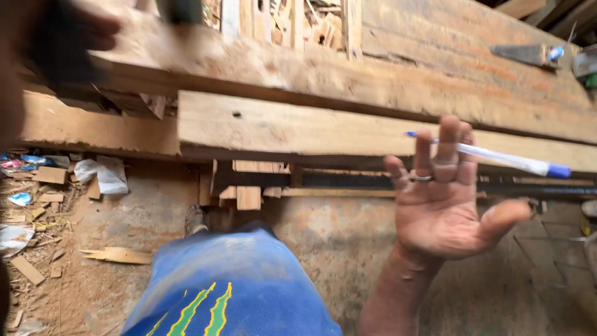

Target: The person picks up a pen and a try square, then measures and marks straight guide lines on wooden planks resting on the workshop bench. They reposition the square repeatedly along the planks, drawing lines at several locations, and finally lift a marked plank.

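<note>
A: What is the biggest thing here?

B: The long wooden plank (pixel 323 127). It lies flat across the workbench (pixel 472 56), its front edge toward the person, so its broad face is up and easy to reach.

A: And the hands?

B: The right hand (pixel 444 208) is spread wide, palm up, in front of the plank. A white pen with a blue cap (pixel 497 158) is pinched between the index and middle fingers (pixel 449 140). I think it is kept there so the palm stays free. There is a ring on one finger.

A: The left hand?

B: The left hand (pixel 68 37) is at the top left corner, dark and blurred. I cannot tell if it is open or holds something.

A: Something small behind?

B: A handsaw (pixel 528 55) lies on the far boards, apart from both hands.
</note>
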